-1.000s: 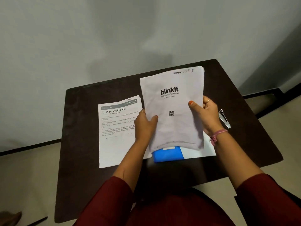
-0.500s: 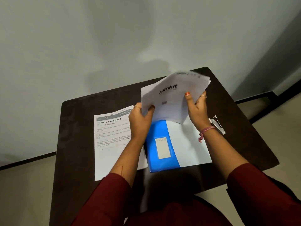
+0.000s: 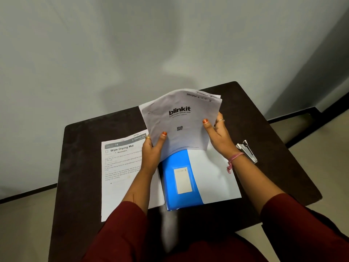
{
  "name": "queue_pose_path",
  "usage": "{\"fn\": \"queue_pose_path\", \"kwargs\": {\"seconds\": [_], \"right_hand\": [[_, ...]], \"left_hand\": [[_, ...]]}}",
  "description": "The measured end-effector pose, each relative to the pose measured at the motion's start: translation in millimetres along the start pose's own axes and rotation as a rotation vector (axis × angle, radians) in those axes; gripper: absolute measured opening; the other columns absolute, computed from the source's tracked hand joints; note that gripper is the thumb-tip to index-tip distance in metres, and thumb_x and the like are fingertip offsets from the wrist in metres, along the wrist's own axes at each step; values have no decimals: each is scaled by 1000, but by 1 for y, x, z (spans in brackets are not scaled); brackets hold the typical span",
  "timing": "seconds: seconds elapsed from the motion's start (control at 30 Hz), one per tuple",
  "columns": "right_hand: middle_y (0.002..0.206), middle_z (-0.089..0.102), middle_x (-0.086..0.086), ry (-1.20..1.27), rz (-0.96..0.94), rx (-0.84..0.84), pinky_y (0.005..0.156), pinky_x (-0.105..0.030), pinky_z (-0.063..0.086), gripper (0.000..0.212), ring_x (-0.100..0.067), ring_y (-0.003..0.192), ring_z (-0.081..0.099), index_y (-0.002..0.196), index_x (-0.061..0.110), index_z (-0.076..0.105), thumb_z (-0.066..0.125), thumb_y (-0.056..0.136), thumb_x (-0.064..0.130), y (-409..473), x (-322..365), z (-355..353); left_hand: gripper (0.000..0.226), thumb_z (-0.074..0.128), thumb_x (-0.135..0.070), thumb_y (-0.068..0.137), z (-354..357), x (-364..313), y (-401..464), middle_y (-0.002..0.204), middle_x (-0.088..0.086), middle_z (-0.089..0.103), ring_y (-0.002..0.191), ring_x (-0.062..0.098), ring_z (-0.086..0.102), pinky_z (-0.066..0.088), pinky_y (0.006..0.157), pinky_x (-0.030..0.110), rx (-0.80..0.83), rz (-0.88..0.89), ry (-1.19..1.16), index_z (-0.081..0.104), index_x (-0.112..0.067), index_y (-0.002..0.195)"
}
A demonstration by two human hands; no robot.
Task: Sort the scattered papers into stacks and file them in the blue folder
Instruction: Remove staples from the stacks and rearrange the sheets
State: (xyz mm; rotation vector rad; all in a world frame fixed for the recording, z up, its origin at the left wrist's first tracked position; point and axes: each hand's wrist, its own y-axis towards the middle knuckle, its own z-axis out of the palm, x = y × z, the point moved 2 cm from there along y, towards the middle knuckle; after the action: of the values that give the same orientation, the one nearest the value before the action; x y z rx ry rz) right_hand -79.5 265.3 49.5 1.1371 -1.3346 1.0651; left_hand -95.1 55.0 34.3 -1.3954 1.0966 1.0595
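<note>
A stack of white papers [image 3: 181, 121], its top sheet printed "blinkit", is held above the table, bowed upward. My left hand [image 3: 152, 150] grips its lower left edge with the thumb on top. My right hand [image 3: 219, 135] grips its right edge. Under the stack lies the blue folder [image 3: 179, 180] with a pale label, a white sheet [image 3: 213, 176] covering its right part. Another sheet headed "Wipe Drying Mat" [image 3: 122, 167] lies flat to the left, partly hidden by my left forearm.
A dark brown table [image 3: 81, 167] stands against a grey wall. A metal stapler [image 3: 247, 151] lies to the right of my right wrist. Beige floor shows on both sides of the table.
The paper stack went from upright and covering most of the folder to tilted back and lifted, exposing the folder and the white sheet on it. Both hands kept their grip.
</note>
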Motion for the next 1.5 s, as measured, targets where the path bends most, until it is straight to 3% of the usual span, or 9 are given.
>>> {"fn": "queue_pose_path", "kwargs": {"seconds": [0.2,0.3,0.43,0.7,0.77,0.87,1.1,1.37,1.5], "right_hand": [[134,43,3,21,108,-2,77,-3,45,46,-2,113,49,145,15,22,37,101,22,3,-19,2],[129,44,6,-24,149,33,75,0,43,44,2,109,49,144,17,26,36,102,25,2,-30,10],[120,56,1,38,172,-53,82,-11,47,26,-7,104,57,127,16,44,40,101,19,12,-38,5],[109,62,-9,-38,459,13,64,-18,53,39,-15,83,62,123,12,44,48,90,-7,25,-64,-27],[129,54,-12,-99,469,-1,77,-29,53,35,-23,97,63,115,16,46,49,88,-7,32,-69,-33],[128,58,-12,-5,489,-17,91,-41,51,47,-27,107,62,135,12,36,47,91,-4,45,-71,-35],[123,62,-14,32,591,7,84,-40,52,37,-28,98,64,126,10,46,41,94,-7,51,-86,-44],[126,58,-12,9,615,7,91,-38,49,36,-27,109,60,122,12,46,40,93,-9,18,-125,-44],[128,55,-15,-140,604,86,98,-44,48,35,-26,109,60,115,18,47,44,88,-4,12,-139,-54]], "left_hand": [[35,58,-26,94,0,23,2,113,-1,61,97,1,58,47,74,5,-102,-21,-37,51,-9,124],[34,58,-29,94,7,23,7,113,-10,60,104,3,57,46,82,9,-139,-22,-61,50,-18,125],[28,57,-23,95,13,18,11,107,-10,62,92,-3,57,44,70,1,-197,-22,-64,53,-14,121],[39,62,-27,92,16,53,-4,118,5,64,103,22,60,48,95,34,-177,-283,-7,57,-6,124],[39,62,-25,92,20,65,-13,118,3,62,103,21,59,46,92,31,-142,-343,3,56,-5,125],[37,64,-24,91,26,81,-28,115,6,64,100,21,60,46,88,28,-95,-416,3,58,-6,123],[28,65,-16,91,31,101,-38,105,10,72,92,26,70,57,71,29,137,-645,-160,61,-7,117],[15,47,-7,98,33,79,16,94,10,68,80,22,64,52,76,31,-31,-546,-307,61,-9,94],[20,44,-3,97,38,77,21,85,7,66,72,19,62,53,56,19,-77,-519,-229,61,-10,90]]}}
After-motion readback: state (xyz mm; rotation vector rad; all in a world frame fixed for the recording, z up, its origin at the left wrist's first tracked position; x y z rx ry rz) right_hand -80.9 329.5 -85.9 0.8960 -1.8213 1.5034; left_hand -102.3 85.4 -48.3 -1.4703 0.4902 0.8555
